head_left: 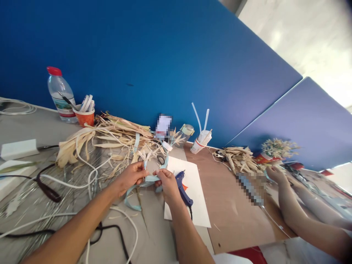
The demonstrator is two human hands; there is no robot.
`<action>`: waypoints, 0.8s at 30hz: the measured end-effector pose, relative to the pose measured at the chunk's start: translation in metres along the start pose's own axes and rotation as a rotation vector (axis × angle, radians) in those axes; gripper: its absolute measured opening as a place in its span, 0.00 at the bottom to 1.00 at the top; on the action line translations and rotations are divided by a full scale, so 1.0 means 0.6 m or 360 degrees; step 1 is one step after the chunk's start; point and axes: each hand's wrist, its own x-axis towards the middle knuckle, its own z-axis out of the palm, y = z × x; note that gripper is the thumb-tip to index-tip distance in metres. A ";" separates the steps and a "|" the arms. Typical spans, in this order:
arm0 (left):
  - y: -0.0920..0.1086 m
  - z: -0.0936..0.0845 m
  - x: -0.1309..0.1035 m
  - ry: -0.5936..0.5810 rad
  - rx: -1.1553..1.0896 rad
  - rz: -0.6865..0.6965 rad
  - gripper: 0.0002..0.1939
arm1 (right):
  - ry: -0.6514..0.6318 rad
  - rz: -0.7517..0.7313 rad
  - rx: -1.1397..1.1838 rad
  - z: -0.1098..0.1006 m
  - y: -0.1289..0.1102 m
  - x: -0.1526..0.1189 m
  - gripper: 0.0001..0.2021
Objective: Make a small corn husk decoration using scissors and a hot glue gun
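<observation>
My left hand [133, 175] pinches one end of a light-blue paper-like strip [151, 178]. The strip runs across to my right hand [167, 182], whose thumb and finger are closed on it. Its loose tail curls down below my left hand onto the table. Just above the left fingertips stand pale, pointed husk pieces [146, 157]; whether that hand also grips them is hard to see. To the right of my right hand, a blue glue gun [181, 187] lies on a white sheet [202, 216], with something orange beside it.
Dried corn husks [121, 128] lie along the blue partition [137, 55]. Thin wires and white cables [74, 186] spread at left. A bottle [61, 95], an orange cup [85, 117] and a cup with glue sticks [199, 143] stand behind. A co-worker's arms [288, 201] are at right.
</observation>
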 end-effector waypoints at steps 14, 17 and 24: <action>0.000 -0.022 0.009 0.0127 -0.0410 -0.0057 0.14 | 0.0227 -0.0424 -0.0751 -0.018 -0.064 -0.009 0.16; -0.005 -0.028 0.012 0.0100 -0.0481 -0.0071 0.14 | 0.0228 -0.0447 -0.1285 -0.018 -0.080 0.026 0.13; 0.003 -0.027 0.003 0.0103 -0.0472 -0.0045 0.14 | 0.0140 -0.0181 -0.2165 0.016 -0.081 0.105 0.13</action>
